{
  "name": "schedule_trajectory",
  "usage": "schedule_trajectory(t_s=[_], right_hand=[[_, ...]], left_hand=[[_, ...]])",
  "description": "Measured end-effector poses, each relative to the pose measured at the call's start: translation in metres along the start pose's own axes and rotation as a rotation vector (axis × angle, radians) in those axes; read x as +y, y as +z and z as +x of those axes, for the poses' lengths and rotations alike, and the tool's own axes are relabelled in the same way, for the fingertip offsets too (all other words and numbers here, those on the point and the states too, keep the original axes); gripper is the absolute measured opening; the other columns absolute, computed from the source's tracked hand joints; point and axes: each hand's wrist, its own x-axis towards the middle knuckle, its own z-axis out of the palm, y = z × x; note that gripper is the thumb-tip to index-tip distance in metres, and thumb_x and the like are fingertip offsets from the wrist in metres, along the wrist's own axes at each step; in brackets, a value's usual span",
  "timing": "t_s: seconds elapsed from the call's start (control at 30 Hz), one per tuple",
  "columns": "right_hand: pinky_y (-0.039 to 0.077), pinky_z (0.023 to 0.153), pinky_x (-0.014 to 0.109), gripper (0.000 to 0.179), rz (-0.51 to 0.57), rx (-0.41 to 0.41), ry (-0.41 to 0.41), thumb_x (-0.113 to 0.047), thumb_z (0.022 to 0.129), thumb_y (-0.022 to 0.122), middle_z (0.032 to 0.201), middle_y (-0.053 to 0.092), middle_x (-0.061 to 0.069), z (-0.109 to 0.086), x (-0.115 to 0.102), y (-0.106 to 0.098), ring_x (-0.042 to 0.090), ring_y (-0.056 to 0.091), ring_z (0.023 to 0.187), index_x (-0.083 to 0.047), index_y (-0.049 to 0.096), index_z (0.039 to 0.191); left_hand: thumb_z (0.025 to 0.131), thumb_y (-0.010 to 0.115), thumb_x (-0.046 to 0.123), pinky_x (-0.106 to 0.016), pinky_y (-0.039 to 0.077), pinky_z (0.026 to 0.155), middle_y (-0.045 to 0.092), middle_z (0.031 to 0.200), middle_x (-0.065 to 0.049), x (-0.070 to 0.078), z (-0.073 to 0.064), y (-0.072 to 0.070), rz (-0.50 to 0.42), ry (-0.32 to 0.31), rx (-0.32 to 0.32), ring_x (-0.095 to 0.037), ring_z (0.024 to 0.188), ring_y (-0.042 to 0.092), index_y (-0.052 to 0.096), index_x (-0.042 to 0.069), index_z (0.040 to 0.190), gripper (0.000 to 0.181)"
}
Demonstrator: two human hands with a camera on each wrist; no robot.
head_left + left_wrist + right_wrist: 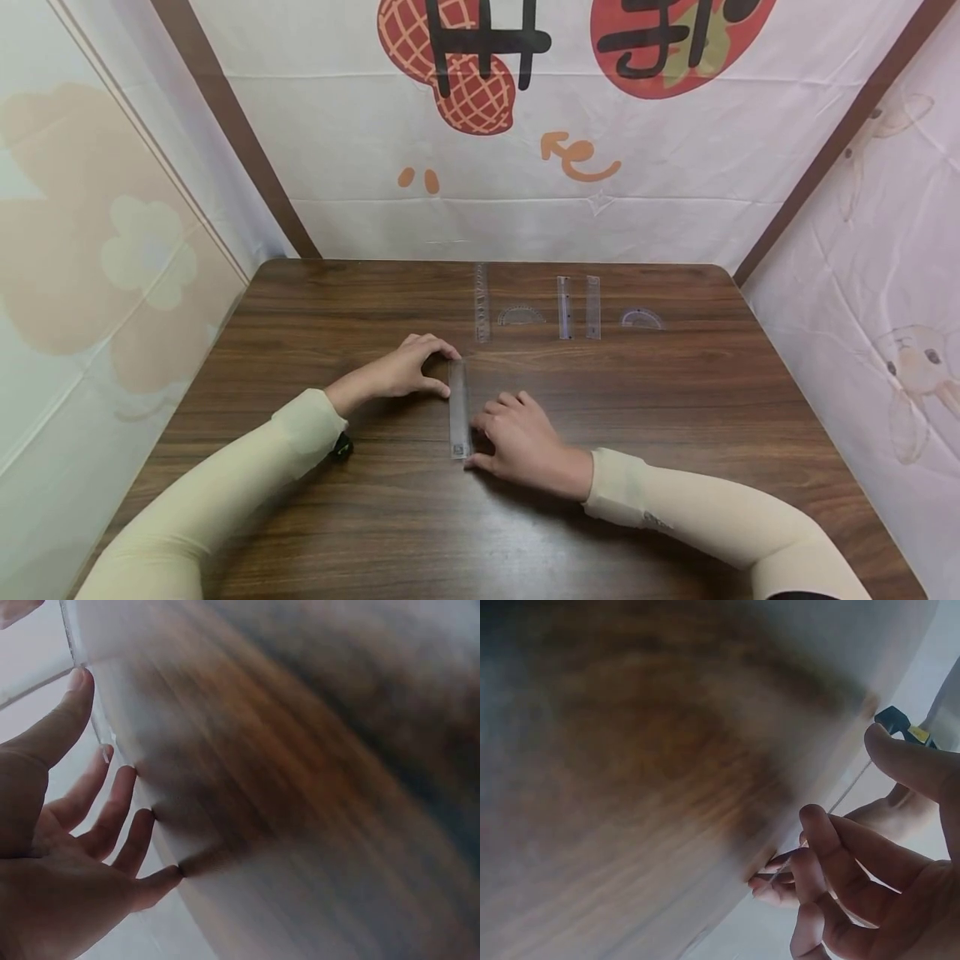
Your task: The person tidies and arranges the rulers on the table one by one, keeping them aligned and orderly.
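Pale sleeves (697,504) flank a clear ruler (458,408) on the table (360,533): left hand (405,369), fingers spread, at its upper end; right hand (527,443), fingers loosely bent, beside its lower end; neither grips. Even, light pressure should keep it straight.

This looks like a small fabric-walled booth (330,167), its wider setting unclear: a cartoon-printed backdrop (675,167) hangs behind the wood-grain table (360,525), a flower-print sheet (82,275) to the table's left, a rabbit-print sheet (885,275) to its right.
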Motion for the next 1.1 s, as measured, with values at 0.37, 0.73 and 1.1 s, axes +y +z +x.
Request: schedule_trajectory(t_s=[0.37, 0.73, 1.1], right_hand=[[0.046, 0.084, 0.035, 0.051, -0.133, -0.072, -0.01, -0.065, 0.09, 0.079, 0.107, 0.075, -0.004, 0.006, -0.008, 0.0, 0.019, 0.065, 0.103, -0.021, 0.081, 0.114], [0.046, 0.082, 0.035, 0.049, -0.184, -0.063, -0.032, -0.067, 0.088, 0.079, 0.102, 0.073, -0.004, 0.009, -0.011, 0.002, 0.019, 0.065, 0.098, -0.021, 0.081, 0.106], [0.047, 0.083, 0.035, 0.049, -0.174, -0.063, -0.04, -0.065, 0.09, 0.078, 0.105, 0.072, -0.003, 0.009, -0.008, 0.004, 0.019, 0.065, 0.099, -0.021, 0.081, 0.11]], left_hand=[[0.086, 0.092, 0.03, -0.057, 0.034, 0.116, 0.062, 0.139, -0.012, 0.0, 0.002, 0.001, 0.04, 0.026, -0.025, -0.036, 0.134, 0.048, 0.069, 0.007, 0.134, 0.057], [0.087, 0.091, 0.029, -0.058, 0.035, 0.117, 0.06, 0.138, -0.011, 0.008, 0.002, -0.003, 0.095, 0.01, -0.063, -0.039, 0.135, 0.046, 0.067, 0.007, 0.133, 0.056], [0.089, 0.09, 0.03, -0.058, 0.036, 0.118, 0.059, 0.139, -0.01, 0.009, 0.003, -0.005, 0.093, 0.001, -0.084, -0.039, 0.136, 0.045, 0.067, 0.008, 0.135, 0.056]])
